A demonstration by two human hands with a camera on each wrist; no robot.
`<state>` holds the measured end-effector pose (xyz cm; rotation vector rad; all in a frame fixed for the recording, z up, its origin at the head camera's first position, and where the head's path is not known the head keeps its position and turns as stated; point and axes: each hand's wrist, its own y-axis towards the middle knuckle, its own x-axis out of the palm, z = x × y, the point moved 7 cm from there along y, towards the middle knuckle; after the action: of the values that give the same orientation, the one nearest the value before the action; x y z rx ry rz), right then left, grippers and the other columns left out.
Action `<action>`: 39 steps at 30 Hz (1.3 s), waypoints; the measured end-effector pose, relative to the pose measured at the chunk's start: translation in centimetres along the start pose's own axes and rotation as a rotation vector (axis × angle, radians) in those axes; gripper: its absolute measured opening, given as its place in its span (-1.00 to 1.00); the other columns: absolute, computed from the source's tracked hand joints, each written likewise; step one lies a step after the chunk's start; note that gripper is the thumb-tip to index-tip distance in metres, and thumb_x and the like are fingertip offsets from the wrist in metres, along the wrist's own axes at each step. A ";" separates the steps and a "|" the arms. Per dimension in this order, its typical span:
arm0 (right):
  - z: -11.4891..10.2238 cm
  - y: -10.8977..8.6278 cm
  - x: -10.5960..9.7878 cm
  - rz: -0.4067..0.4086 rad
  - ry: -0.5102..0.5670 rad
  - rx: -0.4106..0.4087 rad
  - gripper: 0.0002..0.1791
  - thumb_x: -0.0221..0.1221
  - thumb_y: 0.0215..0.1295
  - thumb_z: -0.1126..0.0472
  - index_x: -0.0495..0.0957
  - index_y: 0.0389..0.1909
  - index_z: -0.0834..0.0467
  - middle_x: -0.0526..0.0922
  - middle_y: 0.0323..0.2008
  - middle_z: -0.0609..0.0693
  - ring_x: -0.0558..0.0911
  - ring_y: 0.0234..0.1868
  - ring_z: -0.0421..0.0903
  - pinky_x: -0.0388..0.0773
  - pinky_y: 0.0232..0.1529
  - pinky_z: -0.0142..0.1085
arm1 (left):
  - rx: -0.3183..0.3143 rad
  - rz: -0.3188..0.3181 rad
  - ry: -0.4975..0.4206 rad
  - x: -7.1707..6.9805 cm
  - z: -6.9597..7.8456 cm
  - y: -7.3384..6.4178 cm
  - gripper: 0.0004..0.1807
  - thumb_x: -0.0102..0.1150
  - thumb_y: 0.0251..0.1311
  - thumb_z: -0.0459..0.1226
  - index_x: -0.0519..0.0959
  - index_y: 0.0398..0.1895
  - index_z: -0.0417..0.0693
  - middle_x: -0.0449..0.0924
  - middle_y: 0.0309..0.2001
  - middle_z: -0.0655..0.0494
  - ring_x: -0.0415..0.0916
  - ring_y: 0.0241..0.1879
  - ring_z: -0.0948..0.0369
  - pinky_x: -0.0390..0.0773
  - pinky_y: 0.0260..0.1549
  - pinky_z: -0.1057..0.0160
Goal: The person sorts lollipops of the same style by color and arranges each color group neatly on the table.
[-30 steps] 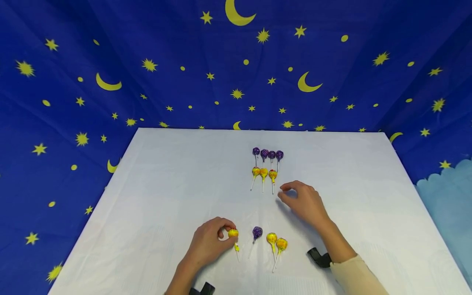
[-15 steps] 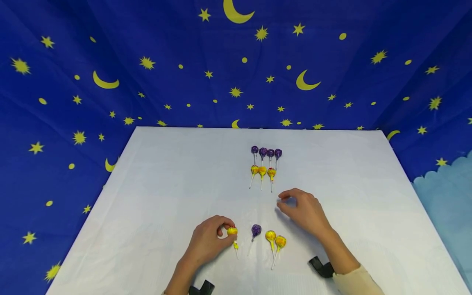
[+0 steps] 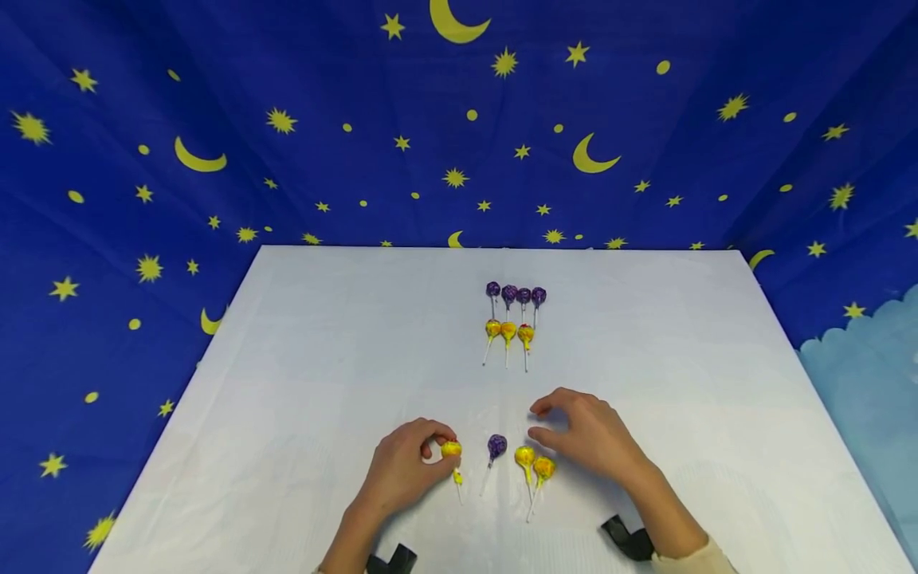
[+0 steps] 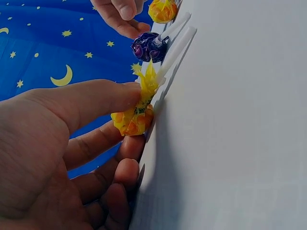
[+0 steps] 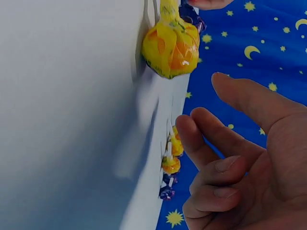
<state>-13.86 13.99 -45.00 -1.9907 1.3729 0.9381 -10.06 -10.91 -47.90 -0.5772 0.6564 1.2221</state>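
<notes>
Between thumb and fingertips my left hand [image 3: 409, 466] pinches the wrapped head of a yellow lollipop [image 3: 451, 450]. Its white stick points toward me; in the left wrist view the thumb lies over the yellow wrapper [image 4: 132, 122]. Just right of it lies a purple lollipop [image 3: 497, 446], untouched. Two more yellow lollipops [image 3: 525, 455] [image 3: 543, 468] lie side by side, their sticks meeting or crossing. Beyond these my right hand [image 3: 591, 434] hovers with thumb and fingers apart, holding nothing. The right wrist view shows a yellow lollipop [image 5: 171, 52] near its fingers, not touched.
Farther back on the white table [image 3: 344, 335] lie a row of several purple lollipops [image 3: 509, 293] and, directly in front, a row of three yellow ones [image 3: 508, 329]. A blue star-and-moon cloth [image 3: 323, 159] hangs behind. Black wrist devices [image 3: 627, 540] are on both forearms.
My right hand has drawn back toward me from the yellow row to the nearer lollipops, its thumb and fingers spreading a little. The left hand keeps its pinch in place.
</notes>
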 end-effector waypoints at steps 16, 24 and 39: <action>-0.7 -1.6 1.9 -0.059 -0.042 0.008 -0.73 0.43 -0.03 -0.11 0.66 -0.31 -0.14 0.58 -0.32 -0.38 0.60 -0.18 -0.22 0.47 -0.12 -0.13 | 0.020 0.028 0.018 -0.2 0.2 0.3 -0.80 0.41 0.03 -0.08 0.63 -0.25 0.29 0.45 -0.45 0.37 0.30 -0.50 0.40 0.30 -0.49 0.31; -1.0 -2.0 2.5 -0.029 -0.072 -0.006 -0.77 0.45 -0.06 -0.04 0.65 -0.38 -0.14 0.56 -0.35 -0.38 0.60 -0.23 -0.21 0.49 -0.18 -0.16 | 0.005 0.030 0.016 0.0 0.2 0.2 -0.79 0.42 0.03 -0.10 0.64 -0.25 0.26 0.46 -0.43 0.35 0.30 -0.50 0.39 0.29 -0.49 0.31; -0.7 -2.3 2.8 -0.034 -0.023 0.041 -0.74 0.47 -0.08 0.03 0.65 -0.32 -0.15 0.53 -0.36 -0.41 0.55 -0.27 -0.30 0.47 -0.16 -0.19 | -0.011 0.005 -0.017 0.1 0.4 0.5 -0.81 0.40 0.04 -0.10 0.65 -0.25 0.22 0.49 -0.41 0.37 0.32 -0.52 0.39 0.32 -0.51 0.31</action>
<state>-10.88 12.63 -46.73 -1.9609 1.3311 0.9075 -10.47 -10.43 -47.76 -0.5743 0.6375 1.2350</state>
